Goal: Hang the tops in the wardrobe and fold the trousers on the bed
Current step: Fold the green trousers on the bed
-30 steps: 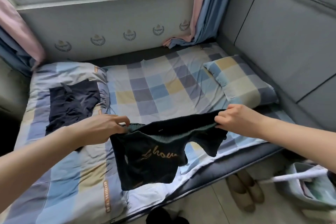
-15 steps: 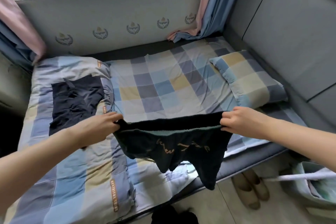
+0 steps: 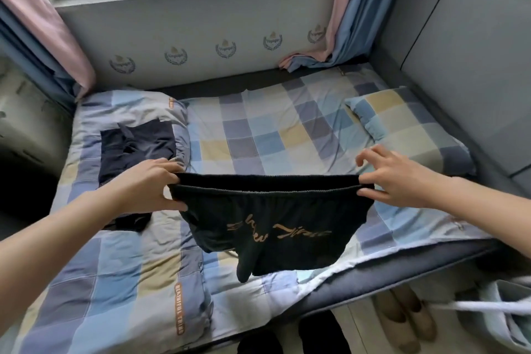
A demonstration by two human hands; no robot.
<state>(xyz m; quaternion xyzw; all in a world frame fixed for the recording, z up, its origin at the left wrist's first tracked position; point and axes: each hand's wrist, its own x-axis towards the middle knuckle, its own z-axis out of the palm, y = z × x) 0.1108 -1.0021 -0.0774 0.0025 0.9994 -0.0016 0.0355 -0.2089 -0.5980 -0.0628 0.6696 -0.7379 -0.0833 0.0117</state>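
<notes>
A pair of black shorts [image 3: 273,224] with gold script lettering hangs spread between two bare hands above the near edge of the bed [image 3: 402,270]. The left hand [image 3: 146,190] pinches one end of the elastic waistband, thumb below and fingers [image 3: 165,168] curled over the top. The right hand [image 3: 393,178] pinches the other end between thumb and a lower finger, while its other fingers [image 3: 370,156] are lifted and spread clear of the cloth. The waistband is stretched taut and nearly level between the fingertips, and the legs hang below them, one corner drooping lowest near the middle. Just beyond and below the left fingers, a folded dark garment [image 3: 135,149] lies on the checked quilt [image 3: 123,282]. Beyond the right fingers lies a checked pillow [image 3: 402,123]. Below the right wrist, on the floor, stands a pair of beige shoes [image 3: 405,319] beside a pale bag [image 3: 505,313].
</notes>
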